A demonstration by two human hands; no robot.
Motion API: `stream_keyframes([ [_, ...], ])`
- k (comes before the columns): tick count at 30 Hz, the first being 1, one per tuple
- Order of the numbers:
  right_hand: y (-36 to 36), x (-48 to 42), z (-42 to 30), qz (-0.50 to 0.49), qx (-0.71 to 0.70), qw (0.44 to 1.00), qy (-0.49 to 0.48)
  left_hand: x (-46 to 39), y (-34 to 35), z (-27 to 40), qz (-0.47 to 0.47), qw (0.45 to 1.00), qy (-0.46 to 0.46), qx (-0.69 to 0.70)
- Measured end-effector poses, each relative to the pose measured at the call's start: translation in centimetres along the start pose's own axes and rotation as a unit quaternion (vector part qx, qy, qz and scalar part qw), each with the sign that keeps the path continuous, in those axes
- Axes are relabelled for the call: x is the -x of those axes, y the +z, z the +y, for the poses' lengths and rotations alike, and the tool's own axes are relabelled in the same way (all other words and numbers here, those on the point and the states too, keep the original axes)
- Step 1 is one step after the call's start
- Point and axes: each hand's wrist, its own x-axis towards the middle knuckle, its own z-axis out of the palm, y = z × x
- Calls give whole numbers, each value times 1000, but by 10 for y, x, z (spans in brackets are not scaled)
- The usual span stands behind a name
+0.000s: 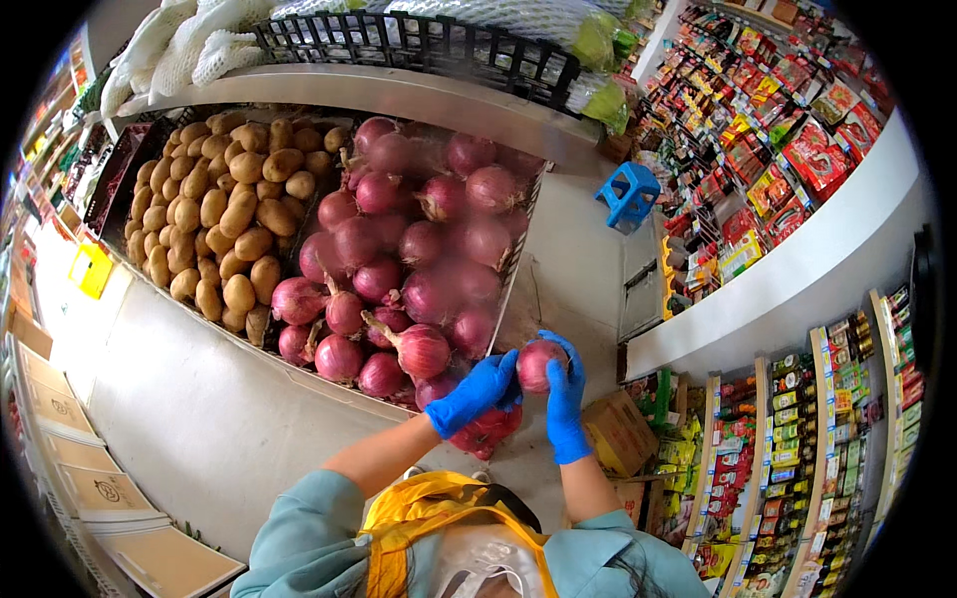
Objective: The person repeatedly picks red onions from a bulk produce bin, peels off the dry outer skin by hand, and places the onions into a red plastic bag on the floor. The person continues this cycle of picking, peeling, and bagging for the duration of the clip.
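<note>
Both of my hands wear blue gloves. My right hand (pixel 564 396) grips a red onion (pixel 537 366) from its right side, with the thumb across its front. My left hand (pixel 478 392) is at the onion's left side, its fingertips close to the skin; whether they press on it I cannot tell. Just left of my hands lies a heap of red onions (pixel 422 351), some with dry stalks, in a display bin. Below my left hand is a red mesh bag (pixel 482 432), partly hidden by the glove and forearm.
Potatoes (pixel 239 213) fill the bin section left of the onions. Behind them runs a metal ledge with a black plastic crate (pixel 419 45). A blue stool (pixel 629 196) stands on the floor at right. Cardboard boxes (pixel 617 433) and stocked shelves (pixel 792 463) are to my right.
</note>
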Motion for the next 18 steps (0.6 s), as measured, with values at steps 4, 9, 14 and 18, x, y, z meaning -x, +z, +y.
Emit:
stream_keyframes([
  [4, -7, -9, 22, 47, -114, 981, 151, 13, -16, 34, 13, 972, 70, -224],
  [9, 12, -7, 26, 104, -194, 946, 238, 9, -14, 55, -18, 943, 239, -230],
  [14, 2, -15, 22, -16, 7, 981, 191, 14, -18, 74, -67, 963, 47, -255],
  [18, -8, -12, 40, -40, 74, 995, 53, 5, -9, 25, -49, 995, 80, -22],
])
